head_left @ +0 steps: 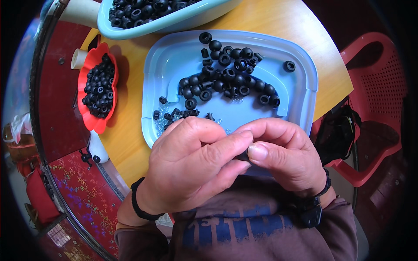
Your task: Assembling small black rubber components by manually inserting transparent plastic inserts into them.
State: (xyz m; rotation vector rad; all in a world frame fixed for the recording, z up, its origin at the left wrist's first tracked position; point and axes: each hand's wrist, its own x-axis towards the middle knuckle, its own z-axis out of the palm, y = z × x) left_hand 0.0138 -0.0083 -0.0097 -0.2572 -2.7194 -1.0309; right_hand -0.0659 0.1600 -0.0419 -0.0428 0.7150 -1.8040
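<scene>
My left hand and my right hand meet in front of my chest, at the near edge of a light blue plastic tray. Between their fingertips is a small black plastic piece, mostly covered by the thumbs and fingers. Black ball-shaped pieces with round holes lie heaped in the far and middle part of the tray. Smaller black plug-like pieces and tiny clear or silvery bits are scattered at its near left, partly behind my left hand.
A red scalloped bowl full of small black pieces stands left of the tray on the yellow wooden table. Beyond the tray is a pale blue basin piled with black pieces. A red plastic chair with a black bag is at the right.
</scene>
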